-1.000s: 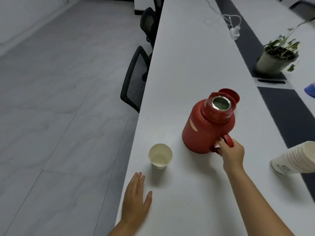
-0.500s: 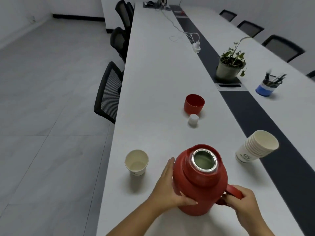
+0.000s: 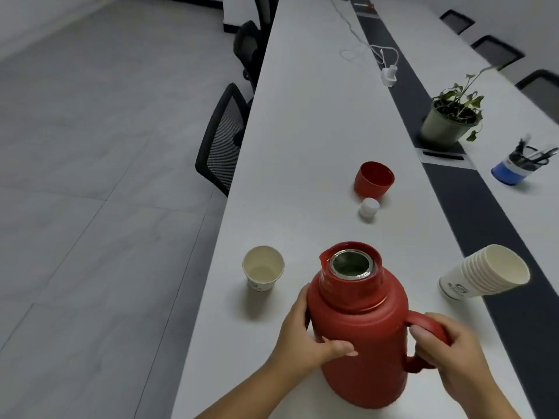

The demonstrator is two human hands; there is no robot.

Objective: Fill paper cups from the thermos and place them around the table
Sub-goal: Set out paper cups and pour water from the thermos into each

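A red thermos (image 3: 360, 325) stands upright and uncapped on the white table (image 3: 302, 131), its steel mouth showing. My right hand (image 3: 450, 355) grips its handle. My left hand (image 3: 305, 337) holds the left side of its body, thumb across the front. A single paper cup (image 3: 262, 269) stands just left of the thermos near the table's left edge, with a little liquid at its bottom. A stack of paper cups (image 3: 484, 273) lies on its side to the right.
The thermos's red cap cup (image 3: 373, 179) and white stopper (image 3: 369, 209) sit further up the table. A potted plant (image 3: 450, 119), a pen holder (image 3: 517, 169) and a charger with cable (image 3: 388, 75) lie beyond. Black chairs (image 3: 220, 146) line the left edge.
My left hand left the table top and took hold of the thermos body. The thermos came closer to me, and the view lifted to show more of the table.
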